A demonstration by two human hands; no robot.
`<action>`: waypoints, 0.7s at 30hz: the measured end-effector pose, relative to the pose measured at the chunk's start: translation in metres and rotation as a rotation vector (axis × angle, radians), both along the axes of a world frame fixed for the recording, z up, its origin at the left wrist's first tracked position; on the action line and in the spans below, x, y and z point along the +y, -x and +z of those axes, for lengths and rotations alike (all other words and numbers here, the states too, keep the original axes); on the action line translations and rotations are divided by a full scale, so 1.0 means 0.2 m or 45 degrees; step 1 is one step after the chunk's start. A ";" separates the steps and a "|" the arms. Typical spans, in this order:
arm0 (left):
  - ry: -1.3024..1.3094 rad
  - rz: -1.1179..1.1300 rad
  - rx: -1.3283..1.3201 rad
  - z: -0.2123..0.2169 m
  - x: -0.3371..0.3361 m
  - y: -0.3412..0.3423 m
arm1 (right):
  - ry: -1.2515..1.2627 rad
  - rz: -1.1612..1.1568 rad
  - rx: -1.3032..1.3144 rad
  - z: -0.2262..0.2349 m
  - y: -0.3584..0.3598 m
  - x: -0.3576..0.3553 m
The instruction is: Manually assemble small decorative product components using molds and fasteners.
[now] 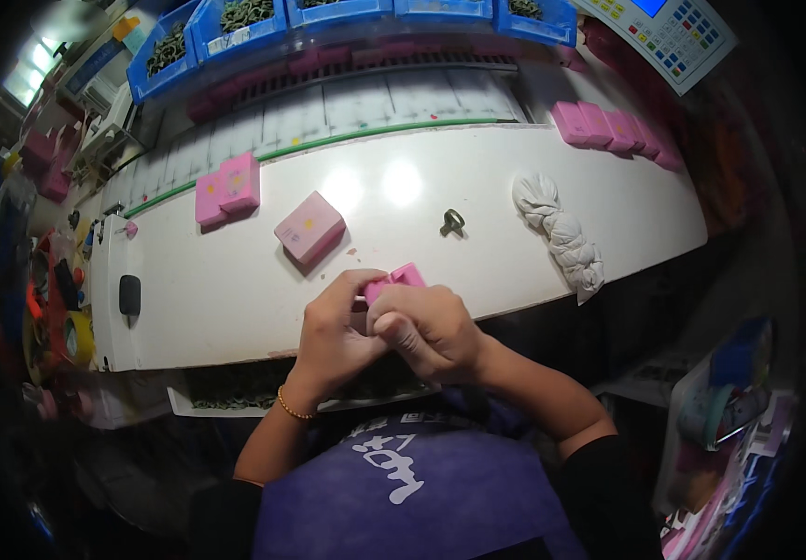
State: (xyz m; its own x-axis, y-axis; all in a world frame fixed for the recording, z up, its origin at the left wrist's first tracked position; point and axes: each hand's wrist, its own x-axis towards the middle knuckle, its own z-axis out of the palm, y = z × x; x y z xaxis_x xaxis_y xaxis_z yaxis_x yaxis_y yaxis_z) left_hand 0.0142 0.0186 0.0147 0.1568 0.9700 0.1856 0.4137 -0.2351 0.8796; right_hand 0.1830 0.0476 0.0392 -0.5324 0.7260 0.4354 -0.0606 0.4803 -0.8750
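Both hands meet over the near edge of a white table [477, 215]. My left hand [333, 331] and my right hand [431, 329] together grip a small pink box [401, 277], whose top corner shows above the fingers. The rest of the box is hidden by the hands. Just beyond it lies another pink box [309, 228] flat on the table. A small dark metal ring piece [452, 222] sits to the right of that box.
Two pink boxes [227, 187] stand at the left back, and a row of pink boxes [608, 126] at the right back. A twisted white cloth [561, 233] lies on the right. Blue bins [235, 23] line the far side. A tray of dark parts [235, 387] sits under the table edge.
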 end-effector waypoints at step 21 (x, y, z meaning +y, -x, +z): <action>0.537 -0.033 -0.877 -0.04 0.02 0.09 | 0.823 0.234 -0.188 -0.01 -0.25 0.11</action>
